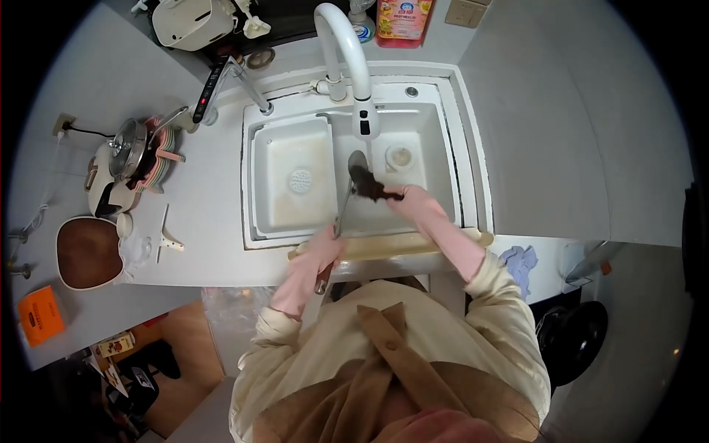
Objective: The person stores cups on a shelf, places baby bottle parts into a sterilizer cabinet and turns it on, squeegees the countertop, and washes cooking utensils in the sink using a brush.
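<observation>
Both of my hands wear pink rubber gloves. My left hand (317,255) is closed around a long-handled metal cooking utensil (343,210), whose brown grip end sticks out below the fist. Its shaft slants up over the sink's divider to a rounded grey head (357,159); whether it is a ladle or a turner I cannot tell. In the right basin, my right hand (410,202) is closed on a dark brown scrubber (367,184), blurred in outline, which lies against the utensil just below its head. The white faucet (362,81) hangs above them.
The white sink (247,148) has two basins, with a drain (400,156) in the right one. A beige strip (384,247) runs along its front edge. Pots (127,151) and a brown-topped board (90,252) stand left. A purple cloth (519,267) lies right; a pink soap bottle (404,18) stands behind.
</observation>
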Tool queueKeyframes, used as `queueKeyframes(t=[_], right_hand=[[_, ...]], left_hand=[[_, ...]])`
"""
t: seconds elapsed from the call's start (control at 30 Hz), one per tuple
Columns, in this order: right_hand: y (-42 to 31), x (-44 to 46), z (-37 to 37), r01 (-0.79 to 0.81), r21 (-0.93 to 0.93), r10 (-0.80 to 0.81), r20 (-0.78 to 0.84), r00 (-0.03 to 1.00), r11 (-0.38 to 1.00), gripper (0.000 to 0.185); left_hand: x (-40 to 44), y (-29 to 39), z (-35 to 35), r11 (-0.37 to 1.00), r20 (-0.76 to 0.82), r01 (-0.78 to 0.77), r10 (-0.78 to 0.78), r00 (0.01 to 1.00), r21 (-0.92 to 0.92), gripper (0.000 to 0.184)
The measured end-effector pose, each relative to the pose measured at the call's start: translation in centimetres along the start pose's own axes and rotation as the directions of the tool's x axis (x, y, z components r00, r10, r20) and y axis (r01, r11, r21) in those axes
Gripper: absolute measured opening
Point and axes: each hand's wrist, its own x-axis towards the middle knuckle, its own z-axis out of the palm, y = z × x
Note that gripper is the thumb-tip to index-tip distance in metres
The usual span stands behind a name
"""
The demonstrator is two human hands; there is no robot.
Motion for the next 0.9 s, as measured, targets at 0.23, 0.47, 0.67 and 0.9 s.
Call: queueKeyframes(t=[0.23, 0.47, 0.67, 0.9], right_hand=[[4.3, 2.9, -2.6, -0.119, 0.670, 0.112, 0.053, 0.992, 0.733, 0.035], [7.4, 2.8, -3.0, -0.425, 0.767, -0.030, 0.499, 0.866, 0.481, 0.031], [5.4, 2.7, -1.2, -0.261, 0.579, 0.106, 0.287, 0.952, 0.773, 0.032], [3.5, 2.8, -0.5, -0.053, 0.220, 0.079, -0.109, 0.991, 0.974, 0.042]], left_hand=[[-0.6, 0.1, -0.3, 0.997, -0.038, 0.033, -0.035, 0.999, -0.066, 0.021], [0.1, 0.0, -0.3, 0.985, 0.026, -0.041, 0.046, 0.999, -0.167, 0.018], [0.6, -1.0, 0.6, 0.990, -0.025, -0.125, 0.123, 0.992, -0.062, 0.019], [-1.3, -0.5, 0.0, 0.996, -0.054, -0.043, 0.048, 0.997, 0.081, 0.023]])
